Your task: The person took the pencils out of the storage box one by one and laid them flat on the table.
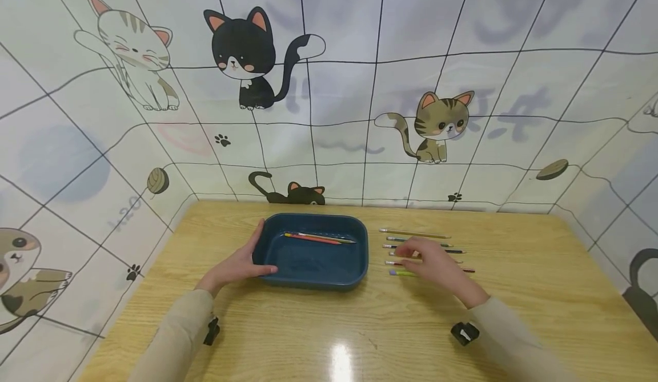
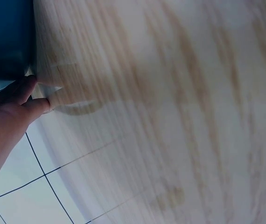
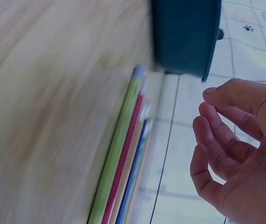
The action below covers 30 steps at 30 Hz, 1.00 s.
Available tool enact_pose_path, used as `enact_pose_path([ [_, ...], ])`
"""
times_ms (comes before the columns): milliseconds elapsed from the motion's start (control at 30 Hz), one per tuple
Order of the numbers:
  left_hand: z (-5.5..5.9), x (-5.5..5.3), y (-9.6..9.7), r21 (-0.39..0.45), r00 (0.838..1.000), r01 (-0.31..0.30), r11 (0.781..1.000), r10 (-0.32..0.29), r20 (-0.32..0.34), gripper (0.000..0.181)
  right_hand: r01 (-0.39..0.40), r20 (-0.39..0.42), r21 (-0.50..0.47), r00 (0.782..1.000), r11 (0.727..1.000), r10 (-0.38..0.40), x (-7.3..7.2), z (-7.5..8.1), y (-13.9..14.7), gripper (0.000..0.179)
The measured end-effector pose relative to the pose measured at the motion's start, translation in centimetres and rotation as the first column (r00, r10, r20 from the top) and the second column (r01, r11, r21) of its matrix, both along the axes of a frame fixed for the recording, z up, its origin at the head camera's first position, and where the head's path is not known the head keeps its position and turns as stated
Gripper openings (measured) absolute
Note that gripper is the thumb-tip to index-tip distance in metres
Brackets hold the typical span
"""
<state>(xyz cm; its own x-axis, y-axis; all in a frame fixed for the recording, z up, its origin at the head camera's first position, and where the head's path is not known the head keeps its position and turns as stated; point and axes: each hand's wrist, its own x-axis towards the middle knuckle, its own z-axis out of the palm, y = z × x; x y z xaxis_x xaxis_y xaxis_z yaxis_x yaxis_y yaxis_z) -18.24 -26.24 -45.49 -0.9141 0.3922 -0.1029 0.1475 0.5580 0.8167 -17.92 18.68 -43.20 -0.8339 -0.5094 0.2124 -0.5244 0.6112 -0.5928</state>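
A dark blue rectangular tray (image 1: pixel 308 282) sits on the table. Inside it lie a reddish-orange pencil (image 1: pixel 313 238) and a gold-brown pencil (image 1: pixel 334 238). My left hand (image 1: pixel 241 265) holds the tray's left side, thumb over the front left corner and the other fingers along the outer wall. Right of the tray, several pencils lie in a row, among them a gold pencil (image 1: pixel 413 233), a red pencil (image 3: pixel 123 170) and a light green pencil (image 3: pixel 115 154). My right hand (image 1: pixel 432 262) hovers over this row with loosely bent fingers, nothing between them in the right wrist view.
The wooden table (image 1: pixel 354 330) ends at the back against a white, black-lined sheet (image 1: pixel 344 96) printed with cats. This sheet also covers both sides. A small black object (image 1: pixel 465 333) shows beside each sleeve.
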Motion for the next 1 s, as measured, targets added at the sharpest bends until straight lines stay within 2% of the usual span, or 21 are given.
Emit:
enact_pose_path([
  [200, 0.1, 0.0, 0.1, 0.009, 1.0, 0.0, 1.0, 0.0, 0.005, 0.12, -0.047, 0.022, -0.107, 0.999, 0.993, 0.05, -0.4, 0.5, -3.1, 0.016],
  [500, 0.0, 0.0, 0.1, 0.016, 1.0, 0.011, 1.0, -0.011, -0.001, 0.121, -0.079, 0.027, -0.185, 0.996, 0.98, 0.085, -0.8, 1.5, -7.8, 0.014],
  [600, -0.1, -0.1, 0.0, 0.019, 1.0, 0.011, 1.0, -0.011, 0.003, 0.122, -0.059, 0.036, -0.207, 0.997, 0.976, 0.068, -1.0, 1.5, -9.2, 0.016],
  [800, -0.2, -0.2, -0.2, 0.035, 1.0, 0.026, 0.999, -0.026, -0.001, 0.126, -0.008, 0.123, -0.282, 0.991, 0.959, 0.044, -1.3, 1.8, -11.3, 0.021],
  [1000, -0.2, -0.2, -0.2, 0.037, 0.999, 0.032, 0.999, -0.032, 0.003, 0.128, 0.011, 0.175, -0.292, 0.984, 0.956, 0.042, -1.8, 1.4, -12.9, 0.023],
])
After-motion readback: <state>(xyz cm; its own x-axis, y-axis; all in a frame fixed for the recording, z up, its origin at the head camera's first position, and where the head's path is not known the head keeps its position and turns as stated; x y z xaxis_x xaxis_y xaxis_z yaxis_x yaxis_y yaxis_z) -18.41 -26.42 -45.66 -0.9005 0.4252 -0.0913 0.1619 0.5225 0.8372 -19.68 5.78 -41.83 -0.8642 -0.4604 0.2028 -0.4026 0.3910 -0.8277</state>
